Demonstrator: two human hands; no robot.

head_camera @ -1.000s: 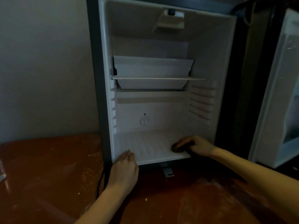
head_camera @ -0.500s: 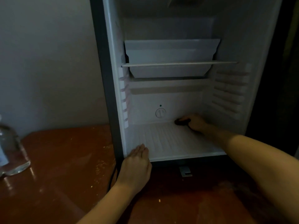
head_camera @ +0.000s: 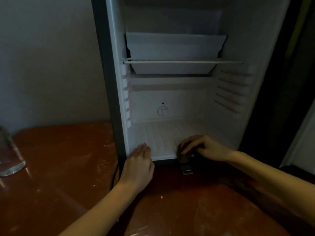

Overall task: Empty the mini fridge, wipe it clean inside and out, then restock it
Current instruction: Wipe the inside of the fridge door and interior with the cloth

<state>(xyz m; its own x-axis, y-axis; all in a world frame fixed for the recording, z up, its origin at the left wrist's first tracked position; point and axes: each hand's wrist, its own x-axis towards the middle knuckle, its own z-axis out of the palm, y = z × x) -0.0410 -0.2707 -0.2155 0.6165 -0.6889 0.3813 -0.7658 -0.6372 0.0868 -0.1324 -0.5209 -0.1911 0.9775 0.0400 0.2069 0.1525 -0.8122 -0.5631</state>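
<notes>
Wiping the floor of the emptied mini fridge (head_camera: pixel 187 103) at its near edge.
The right hand (head_camera: pixel 206 148) has its grip curled over a dark wiping pad (head_camera: pixel 184 157), which looks soft and light and is best pressed from above. The left hand (head_camera: pixel 139 161) lies flat and empty on the near-left lip.

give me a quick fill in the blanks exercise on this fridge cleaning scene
The right hand grips a dark cloth at the ____ edge of the fridge floor.
The left hand holds ____.
The fridge door stands ____.
The clear bottle stands at the picture's ____ edge.
Missing words: front, nothing, open, left.
</notes>
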